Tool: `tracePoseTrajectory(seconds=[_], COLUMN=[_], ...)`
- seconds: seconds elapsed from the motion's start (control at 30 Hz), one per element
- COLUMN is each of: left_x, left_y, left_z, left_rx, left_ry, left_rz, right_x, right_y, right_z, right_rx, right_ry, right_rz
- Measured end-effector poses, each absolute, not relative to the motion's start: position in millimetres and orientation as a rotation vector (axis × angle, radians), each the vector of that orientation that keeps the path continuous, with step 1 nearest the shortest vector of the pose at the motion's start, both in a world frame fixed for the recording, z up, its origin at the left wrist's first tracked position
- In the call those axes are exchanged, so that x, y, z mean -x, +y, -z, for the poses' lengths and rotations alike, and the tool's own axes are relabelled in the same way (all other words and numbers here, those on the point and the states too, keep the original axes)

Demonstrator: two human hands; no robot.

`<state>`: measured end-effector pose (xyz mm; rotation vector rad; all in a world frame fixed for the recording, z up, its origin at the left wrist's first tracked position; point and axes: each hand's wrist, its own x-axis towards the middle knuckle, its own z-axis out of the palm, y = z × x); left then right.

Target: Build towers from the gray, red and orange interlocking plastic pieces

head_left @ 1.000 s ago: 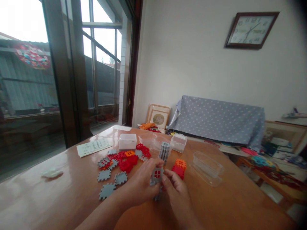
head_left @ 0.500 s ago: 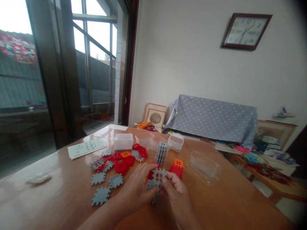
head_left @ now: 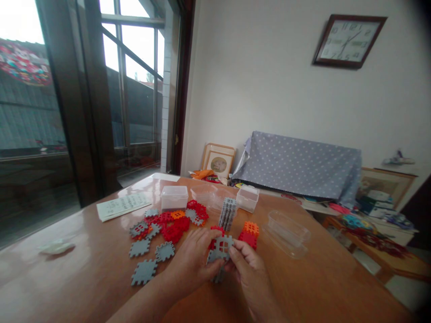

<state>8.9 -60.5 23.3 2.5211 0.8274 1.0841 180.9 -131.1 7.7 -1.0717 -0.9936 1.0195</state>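
Left hand (head_left: 188, 256) and right hand (head_left: 252, 271) hold one windowed panel (head_left: 220, 254), two rectangular boxes (head_left: 174, 198) beyond.

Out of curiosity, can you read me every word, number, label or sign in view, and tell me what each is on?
"10" – wall clock, soft but readable.
"11" – the same clock.
"12" – the same clock; its other numerals are more blurred.
Pale paper on the table: rows of dark marks, too blurred to read.
Gray toothed pieces: no lettering that I can make out.
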Motion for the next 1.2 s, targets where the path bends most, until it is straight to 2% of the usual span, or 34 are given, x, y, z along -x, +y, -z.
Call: tracePoseTrajectory(seconds=[0.3, 0.5, 1.2], left_x=[-1, 14, 21], left_y=[-51, -34, -16], left_z=[-21, -26, -18], left_rx=[-2.485, -2.402, -2.366], left_ry=[0.895, 1.097, 1.219], left_rz=[-1.166, -1.229, -1.145], right_x=[-183, -196, -207], right_y=[-135, -134, -132], right_z=[-17, -17, -9], right_rx=[1.143, 1.185, 1.206], right_ry=[-0.854, -0.737, -0.675], right_rz=[-0.942, -0.834, -0.735])
